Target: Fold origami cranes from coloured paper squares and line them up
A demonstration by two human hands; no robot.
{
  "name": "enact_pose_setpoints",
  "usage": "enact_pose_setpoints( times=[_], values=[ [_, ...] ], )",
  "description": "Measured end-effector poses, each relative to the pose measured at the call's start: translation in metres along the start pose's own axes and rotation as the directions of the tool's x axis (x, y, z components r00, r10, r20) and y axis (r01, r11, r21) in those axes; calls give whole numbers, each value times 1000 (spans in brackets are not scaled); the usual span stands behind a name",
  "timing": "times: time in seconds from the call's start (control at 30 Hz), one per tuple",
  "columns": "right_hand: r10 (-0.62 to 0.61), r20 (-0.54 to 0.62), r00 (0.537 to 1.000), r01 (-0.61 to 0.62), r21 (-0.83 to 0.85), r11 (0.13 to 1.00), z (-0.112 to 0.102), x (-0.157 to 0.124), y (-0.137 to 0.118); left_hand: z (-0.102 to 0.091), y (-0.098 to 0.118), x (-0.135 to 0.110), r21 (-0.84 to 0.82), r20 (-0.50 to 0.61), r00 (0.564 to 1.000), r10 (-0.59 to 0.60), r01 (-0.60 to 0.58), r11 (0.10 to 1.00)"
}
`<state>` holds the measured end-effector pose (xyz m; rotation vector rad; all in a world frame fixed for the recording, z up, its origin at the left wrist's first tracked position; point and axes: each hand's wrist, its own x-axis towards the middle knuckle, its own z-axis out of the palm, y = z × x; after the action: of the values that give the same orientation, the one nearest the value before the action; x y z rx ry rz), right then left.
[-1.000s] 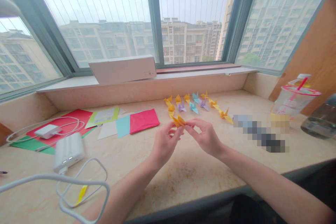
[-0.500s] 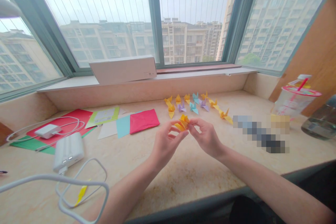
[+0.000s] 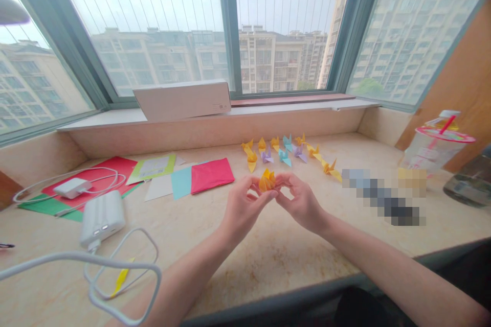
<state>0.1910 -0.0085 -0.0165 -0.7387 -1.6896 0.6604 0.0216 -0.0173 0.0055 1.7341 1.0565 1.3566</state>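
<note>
Pinching the yellow folded paper (image 3: 267, 180) just below mid-frame with left hand (image 3: 244, 201) and right hand (image 3: 304, 198), holding a nearly closed fingertip grip from both sides! Apparently shaping folds here, probably calling for gentle, even pressure next.

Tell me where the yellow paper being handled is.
Just below the middle of the head view, the yellow folded paper is held between the left hand and right hand, this side of the paper cranes.
</note>
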Motion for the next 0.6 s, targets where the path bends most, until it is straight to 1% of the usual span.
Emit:
enact_pose_setpoints(
  times=[0.1,0.2,0.3,0.43,0.53,0.6],
  values=[
    [54,-4,999,-54,59,997,2,2,-1,0,1,0,-20,22,1000,4,-3,1000],
    [115,-24,993,-109,165,980,1,5,1,0,1,0,-92,57,998,12,-7,996],
    [137,-10,991,-130,258,957,-1,8,2,1,2,0,-153,69,997,20,-9,988],
    [106,43,993,-114,272,955,0,6,0,2,2,2,-167,47,999,-11,19,986],
    [90,62,994,-103,257,961,2,5,-3,1,1,3,-188,-14,999,-37,34,982],
    [88,66,994,-102,249,963,3,4,-5,0,1,3,-188,-45,999,-29,20,982]
  ],
)
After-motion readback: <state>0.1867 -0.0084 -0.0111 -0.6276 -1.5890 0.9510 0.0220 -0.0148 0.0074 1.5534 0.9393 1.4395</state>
